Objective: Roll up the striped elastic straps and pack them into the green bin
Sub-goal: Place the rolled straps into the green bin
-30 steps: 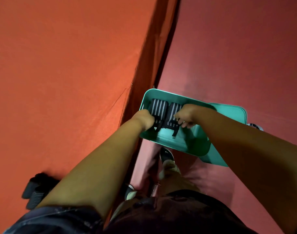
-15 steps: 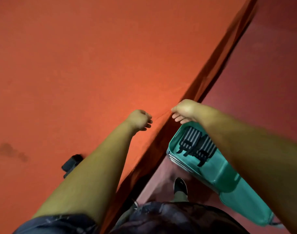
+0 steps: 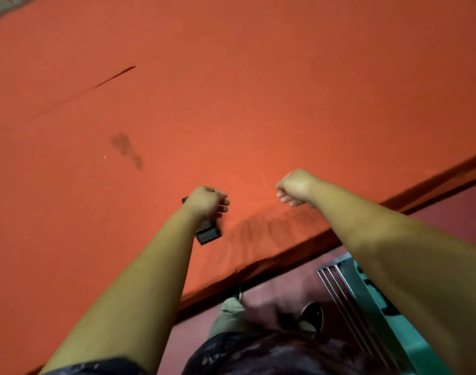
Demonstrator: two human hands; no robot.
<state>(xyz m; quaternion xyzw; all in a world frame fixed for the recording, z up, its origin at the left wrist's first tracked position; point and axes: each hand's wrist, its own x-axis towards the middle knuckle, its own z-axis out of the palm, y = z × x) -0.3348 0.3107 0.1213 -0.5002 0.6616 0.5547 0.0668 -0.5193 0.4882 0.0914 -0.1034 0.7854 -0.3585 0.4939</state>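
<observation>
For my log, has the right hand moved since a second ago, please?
Yes: the right hand went from the green bin, across the table edge, to above the tabletop.

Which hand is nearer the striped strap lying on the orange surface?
Left. The left hand is over the striped strap, overlapping its upper end; contact cannot be told. The right hand is apart, off to the strap's right above the orange surface.
</observation>
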